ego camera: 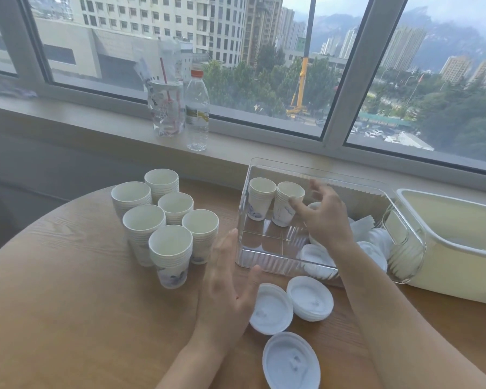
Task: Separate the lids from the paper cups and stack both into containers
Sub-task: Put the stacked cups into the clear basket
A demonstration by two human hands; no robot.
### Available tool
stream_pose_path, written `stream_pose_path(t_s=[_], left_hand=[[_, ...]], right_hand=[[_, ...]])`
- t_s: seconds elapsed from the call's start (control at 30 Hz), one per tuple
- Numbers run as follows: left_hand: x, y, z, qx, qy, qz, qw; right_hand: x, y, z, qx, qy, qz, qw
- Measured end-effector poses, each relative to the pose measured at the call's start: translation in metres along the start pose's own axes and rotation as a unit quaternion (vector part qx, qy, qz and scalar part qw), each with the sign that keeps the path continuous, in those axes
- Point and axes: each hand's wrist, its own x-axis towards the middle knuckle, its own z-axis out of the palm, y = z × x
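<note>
Several stacks of white paper cups (170, 242) stand on the round wooden table (68, 304), left of a clear plastic container (267, 258). Two cup stacks stand inside the container at its far left, one (260, 199) and another (286, 204). My right hand (324, 214) is inside the container, its thumb touching the rim of the nearer stack and its fingers spread and loose. My left hand (230, 287) hovers flat and open beside the container's near left corner. White lids (310, 299) lie in small piles on the table in front, and more lids (317, 258) lie inside the container.
A cream-coloured bin (460, 259) sits to the right of the clear container. On the window sill behind stand a water bottle (197, 108) and a plastic cup with a red straw in a bag (166, 108).
</note>
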Motion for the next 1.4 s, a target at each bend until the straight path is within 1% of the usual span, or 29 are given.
stream_pose_path(t_s=[0.07,0.13,0.23,0.3,0.37,0.4,0.47,0.53,0.6,0.77,0.97,1.07,1.17,1.3,1.4], left_hand=[[-0.012,0.008,-0.011,-0.006,0.022,-0.003,1.0],[-0.022,0.017,-0.025,-0.007,0.053,0.01,0.999],[-0.034,0.023,-0.051,0.003,0.121,0.026,0.992],[-0.036,0.018,-0.068,0.016,0.177,0.004,0.984],[-0.033,0.006,-0.082,0.047,0.217,-0.03,0.974],[-0.03,-0.001,-0.087,0.06,0.223,-0.053,0.971],[-0.022,-0.012,-0.093,0.069,0.206,-0.1,0.971],[-0.016,-0.02,-0.096,0.068,0.178,-0.118,0.975],[-0.011,-0.025,-0.096,0.057,0.154,-0.123,0.979],[-0.008,-0.037,-0.094,0.051,0.128,-0.129,0.982],[-0.009,-0.038,-0.095,0.054,0.132,-0.118,0.983],[-0.009,-0.028,-0.094,0.049,0.141,-0.093,0.984],[-0.005,-0.017,-0.086,0.04,0.131,-0.069,0.988],[0.009,-0.008,-0.072,0.024,0.13,-0.052,0.99],[0.021,-0.001,-0.059,0.011,0.13,-0.04,0.991]], right_hand=[[-0.023,-0.02,-0.008,0.026,0.015,-0.035,0.999],[-0.049,-0.044,-0.007,0.05,-0.002,-0.084,0.995],[-0.084,-0.07,0.009,0.057,-0.097,-0.125,0.986],[-0.097,-0.078,0.028,0.025,-0.173,-0.135,0.975],[-0.104,-0.08,0.05,-0.013,-0.227,-0.13,0.965],[-0.105,-0.079,0.061,-0.027,-0.239,-0.126,0.962],[-0.105,-0.076,0.079,-0.052,-0.249,-0.116,0.96],[-0.103,-0.071,0.091,-0.073,-0.243,-0.106,0.961],[-0.101,-0.069,0.096,-0.069,-0.223,-0.097,0.968],[-0.104,-0.063,0.088,-0.045,-0.171,-0.129,0.976],[-0.109,-0.062,0.055,0.028,-0.174,-0.136,0.975],[-0.11,-0.065,0.031,0.072,-0.176,-0.138,0.972],[-0.107,-0.064,0.008,0.107,-0.164,-0.13,0.972],[-0.096,-0.053,-0.015,0.12,-0.13,-0.105,0.979],[-0.086,-0.038,-0.024,0.098,-0.098,-0.093,0.986]])
